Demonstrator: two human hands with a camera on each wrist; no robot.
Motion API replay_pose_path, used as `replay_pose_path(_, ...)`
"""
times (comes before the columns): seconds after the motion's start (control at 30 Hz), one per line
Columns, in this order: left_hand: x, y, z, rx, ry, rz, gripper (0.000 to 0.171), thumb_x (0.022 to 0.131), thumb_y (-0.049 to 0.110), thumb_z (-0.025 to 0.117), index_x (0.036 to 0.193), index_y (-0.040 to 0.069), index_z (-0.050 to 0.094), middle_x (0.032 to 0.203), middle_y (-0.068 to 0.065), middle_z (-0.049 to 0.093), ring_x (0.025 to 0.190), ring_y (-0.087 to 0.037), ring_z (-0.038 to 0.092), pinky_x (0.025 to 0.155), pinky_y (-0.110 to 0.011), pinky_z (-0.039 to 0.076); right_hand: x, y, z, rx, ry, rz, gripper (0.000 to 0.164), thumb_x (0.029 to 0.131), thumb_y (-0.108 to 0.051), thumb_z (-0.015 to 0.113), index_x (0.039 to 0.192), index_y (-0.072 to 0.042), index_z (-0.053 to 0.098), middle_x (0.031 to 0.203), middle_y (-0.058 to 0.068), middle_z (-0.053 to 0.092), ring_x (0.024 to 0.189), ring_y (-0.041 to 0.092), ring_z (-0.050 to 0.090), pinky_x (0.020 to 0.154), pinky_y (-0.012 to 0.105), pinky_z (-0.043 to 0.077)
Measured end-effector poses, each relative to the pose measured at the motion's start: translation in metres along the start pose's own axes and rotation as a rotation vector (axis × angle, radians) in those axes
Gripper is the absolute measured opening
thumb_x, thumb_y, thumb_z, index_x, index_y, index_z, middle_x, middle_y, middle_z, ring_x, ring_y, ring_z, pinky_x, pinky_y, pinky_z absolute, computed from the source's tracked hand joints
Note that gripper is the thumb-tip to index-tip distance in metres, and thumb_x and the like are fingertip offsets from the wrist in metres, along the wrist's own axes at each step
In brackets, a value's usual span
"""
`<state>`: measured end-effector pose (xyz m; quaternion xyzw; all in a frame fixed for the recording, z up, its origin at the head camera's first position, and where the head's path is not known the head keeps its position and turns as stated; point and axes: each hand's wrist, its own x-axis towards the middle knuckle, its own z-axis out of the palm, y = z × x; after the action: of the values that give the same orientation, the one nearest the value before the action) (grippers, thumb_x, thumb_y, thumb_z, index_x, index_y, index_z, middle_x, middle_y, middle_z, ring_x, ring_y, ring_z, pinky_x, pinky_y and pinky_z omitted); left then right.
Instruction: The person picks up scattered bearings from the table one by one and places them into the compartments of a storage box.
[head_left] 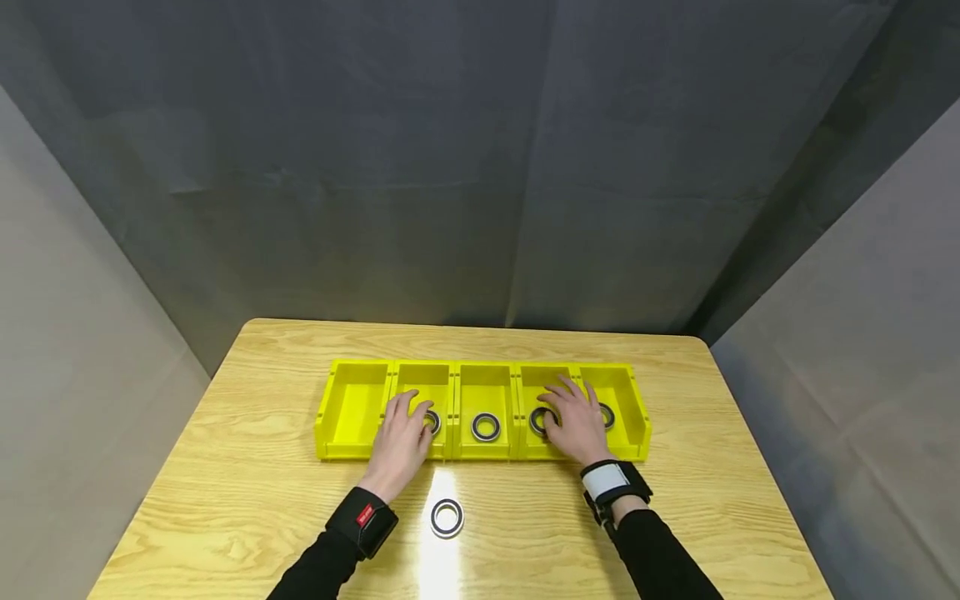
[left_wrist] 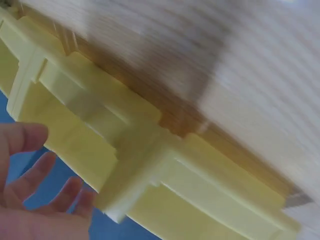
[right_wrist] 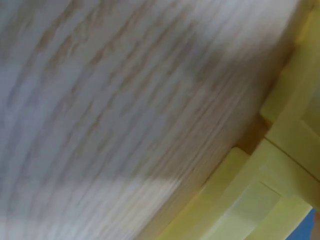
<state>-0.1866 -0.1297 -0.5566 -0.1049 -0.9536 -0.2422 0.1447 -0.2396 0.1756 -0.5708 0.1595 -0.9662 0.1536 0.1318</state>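
A row of joined yellow bins [head_left: 356, 404] stands across the table. My left hand [head_left: 400, 437] is over the second bin from the left, its fingers spread and loosely bent. A ball bearing [head_left: 438, 423] shows in that bin beside the thumb, partly hidden. In the left wrist view, the fingers [left_wrist: 30, 182] hold nothing. Over the fourth bin, my right hand [head_left: 577, 423] has its fingers spread, with the thumb overlapping a bearing [head_left: 533, 422] there. Another bearing [head_left: 611, 416] lies in the rightmost bin, partly behind this hand. The middle bin contains one bearing [head_left: 486, 439].
One more bearing [head_left: 436, 519] lies flat on the wooden table [head_left: 247, 500], in front of the bins and between my forearms. The leftmost bin shows only its bare floor. Grey curtains [head_left: 420, 167] hang behind the table, with pale panels at both sides.
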Motion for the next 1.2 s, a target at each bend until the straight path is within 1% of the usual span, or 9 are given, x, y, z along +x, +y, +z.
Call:
replay_pose_path(0.17, -0.014, -0.013, -0.011, -0.031, 0.029, -0.012, 0.043, 0.09, 0.008, 0.071, 0.131, -0.001, 0.061, 0.153, -0.026, 0.042, 0.146, -0.043, 0.034, 0.118, -0.057, 0.036, -0.013, -0.003, -0.004, 0.144, 0.115, -0.03, 0.028, 0.086, -0.004, 0.068, 0.114, -0.004, 0.074, 0.139, 0.019, 0.063, 0.143, 0.041, 0.043, 0.121, 0.065, 0.019)
replay_pose_path(0.37, -0.041, -0.027, -0.018, -0.058, 0.055, -0.081, 0.056, 0.091, 0.012, 0.068, 0.142, -0.004, 0.05, 0.161, -0.027, 0.029, 0.151, -0.046, 0.024, 0.119, -0.063, 0.029, -0.045, -0.016, -0.012, 0.199, 0.127, -0.001, 0.038, 0.086, -0.001, 0.068, 0.123, 0.0, 0.069, 0.152, 0.023, 0.049, 0.145, 0.047, 0.037, 0.12, 0.066, 0.022)
replay_pose_path(0.43, -0.05, -0.03, -0.019, -0.055, 0.065, -0.094, 0.059, 0.092, 0.013, 0.067, 0.144, -0.004, 0.047, 0.162, -0.027, 0.027, 0.15, -0.047, 0.025, 0.118, -0.064, 0.029, -0.056, -0.019, -0.013, 0.214, 0.123, 0.012, 0.041, 0.087, -0.002, 0.068, 0.127, 0.0, 0.067, 0.155, 0.023, 0.045, 0.146, 0.047, 0.035, 0.125, 0.058, 0.018)
replay_pose_path(0.53, -0.063, -0.034, -0.019, -0.043, 0.04, -0.123, 0.065, 0.094, 0.017, 0.065, 0.15, -0.004, 0.04, 0.164, -0.026, 0.023, 0.151, -0.047, 0.024, 0.119, -0.063, 0.028, -0.072, -0.021, -0.012, 0.215, 0.13, 0.024, 0.046, 0.087, -0.003, 0.069, 0.132, 0.001, 0.063, 0.158, 0.024, 0.04, 0.146, 0.049, 0.034, 0.131, 0.04, 0.006)
replay_pose_path(0.63, -0.074, -0.038, -0.018, -0.029, -0.006, -0.161, 0.07, 0.096, 0.02, 0.063, 0.154, -0.003, 0.032, 0.166, -0.026, 0.02, 0.151, -0.047, 0.022, 0.12, -0.062, 0.025, -0.086, -0.02, -0.012, 0.197, 0.136, 0.029, 0.051, 0.086, -0.005, 0.069, 0.135, 0.002, 0.059, 0.158, 0.027, 0.038, 0.145, 0.05, 0.033, 0.127, 0.022, -0.006)
replay_pose_path(0.77, -0.085, -0.042, -0.017, -0.028, -0.038, -0.199, 0.075, 0.096, 0.023, 0.063, 0.157, -0.002, 0.027, 0.166, -0.026, 0.018, 0.152, -0.048, 0.02, 0.122, -0.062, 0.021, -0.102, -0.019, -0.013, 0.183, 0.13, 0.047, 0.056, 0.086, -0.008, 0.07, 0.139, 0.003, 0.054, 0.159, 0.027, 0.036, 0.152, 0.042, 0.026, 0.124, 0.016, -0.009)
replay_pose_path(0.93, -0.09, -0.041, -0.017, -0.04, -0.038, -0.203, 0.077, 0.097, 0.026, 0.063, 0.157, -0.003, 0.025, 0.167, -0.024, 0.015, 0.152, -0.049, 0.018, 0.122, -0.064, 0.02, -0.117, -0.018, -0.012, 0.194, 0.127, 0.066, 0.059, 0.086, -0.009, 0.07, 0.141, 0.003, 0.052, 0.159, 0.027, 0.035, 0.159, 0.025, 0.012, 0.124, 0.015, -0.009)
replay_pose_path(1.1, -0.095, -0.033, -0.014, -0.045, -0.048, -0.185, 0.079, 0.095, 0.029, 0.066, 0.156, -0.003, 0.027, 0.166, -0.025, 0.017, 0.152, -0.048, 0.019, 0.12, -0.065, 0.024, -0.126, -0.02, -0.009, 0.189, 0.115, 0.074, 0.06, 0.085, -0.01, 0.071, 0.141, 0.003, 0.052, 0.159, 0.028, 0.035, 0.151, 0.043, 0.027, 0.122, 0.012, -0.01)
replay_pose_path(1.2, -0.098, -0.024, -0.008, -0.039, -0.046, -0.148, 0.082, 0.092, 0.031, 0.07, 0.155, -0.002, 0.029, 0.166, -0.025, 0.02, 0.151, -0.047, 0.022, 0.119, -0.064, 0.026, -0.128, -0.021, -0.008, 0.199, 0.111, 0.081, 0.061, 0.085, -0.011, 0.072, 0.141, 0.003, 0.053, 0.158, 0.029, 0.036, 0.146, 0.048, 0.031, 0.122, 0.012, -0.009)
